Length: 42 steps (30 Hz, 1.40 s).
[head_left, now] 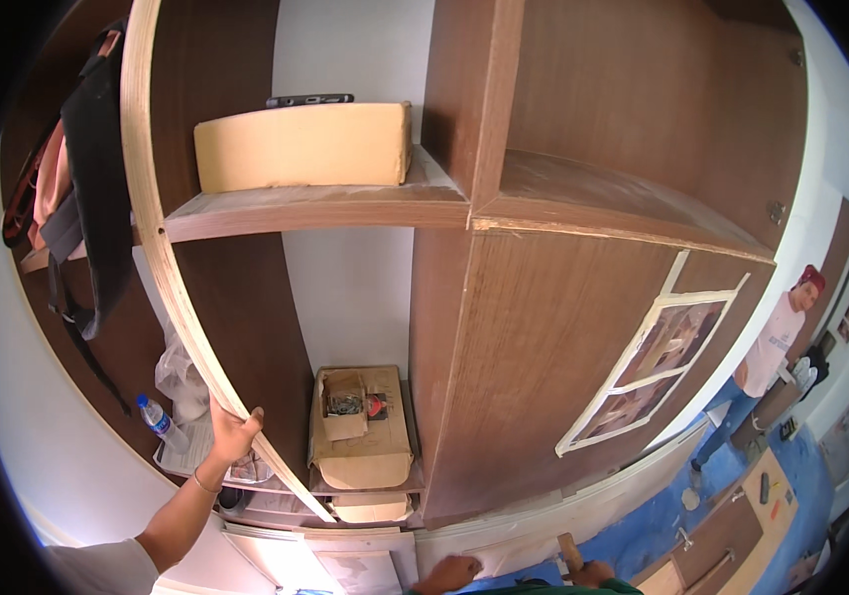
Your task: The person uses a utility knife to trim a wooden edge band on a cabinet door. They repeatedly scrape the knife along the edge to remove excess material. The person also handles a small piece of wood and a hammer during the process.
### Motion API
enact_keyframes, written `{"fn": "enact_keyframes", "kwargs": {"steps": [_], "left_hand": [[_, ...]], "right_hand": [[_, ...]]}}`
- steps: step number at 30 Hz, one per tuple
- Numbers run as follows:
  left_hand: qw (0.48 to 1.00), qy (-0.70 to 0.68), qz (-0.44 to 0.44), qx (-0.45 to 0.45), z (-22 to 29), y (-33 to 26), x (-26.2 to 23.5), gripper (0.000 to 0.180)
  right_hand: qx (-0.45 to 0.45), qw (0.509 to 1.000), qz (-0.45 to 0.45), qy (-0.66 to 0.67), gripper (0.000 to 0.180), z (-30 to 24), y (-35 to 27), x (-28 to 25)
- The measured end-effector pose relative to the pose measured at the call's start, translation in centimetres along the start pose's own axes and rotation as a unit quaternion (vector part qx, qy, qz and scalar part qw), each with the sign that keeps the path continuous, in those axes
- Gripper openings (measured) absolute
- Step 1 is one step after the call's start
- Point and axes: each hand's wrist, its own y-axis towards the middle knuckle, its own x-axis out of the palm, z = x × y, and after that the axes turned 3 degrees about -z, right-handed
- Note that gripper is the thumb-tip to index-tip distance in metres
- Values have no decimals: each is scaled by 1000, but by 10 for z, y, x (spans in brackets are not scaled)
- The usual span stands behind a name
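Note:
My left hand [449,573], at the lower edge, has its fingers curled; what they hold, if anything, cannot be made out. To its right, my right hand [595,575] is closed around a light wooden tool handle [570,551]; the rest of that tool is hidden. Both my arms have dark green sleeves. From the left reaches a co-worker's arm with a light sleeve and a bracelet, and that co-worker's hand [235,432] grips a long pale wooden strip [169,268]. The strip runs upright along the front of a brown wooden cabinet [444,213].
A yellowish box [301,149] with a dark phone-like device [310,100] on top sits on the shelf. Below stands a cardboard box [363,436]. A bottle [157,416] and hanging bag [97,188] are at left. Another person [777,342] stands right, near a wooden panel [722,545].

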Motion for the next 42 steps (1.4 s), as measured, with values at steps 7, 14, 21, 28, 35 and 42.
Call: {"fn": "enact_keyframes", "kwargs": {"steps": [7,14,21,28,35,42], "left_hand": [[675,252,476,504,333,-51,-248,54],[554,483,551,395,406,-49,-346,54],[528,466,498,505,422,-22,-368,50],[612,412,472,482,415,-25,-363,42],[698,315,448,462,422,-22,-357,48],[690,297,469,464,421,-32,-357,39]], "right_hand": [[-11,996,79,38,98,50,85,63],[-6,996,71,55,91,71,98,77],[18,992,77,94,85,108,98,107],[15,994,64,90,79,121,115,150],[42,988,76,128,73,141,113,164],[12,949,152,277,76,182,125,227]]}}
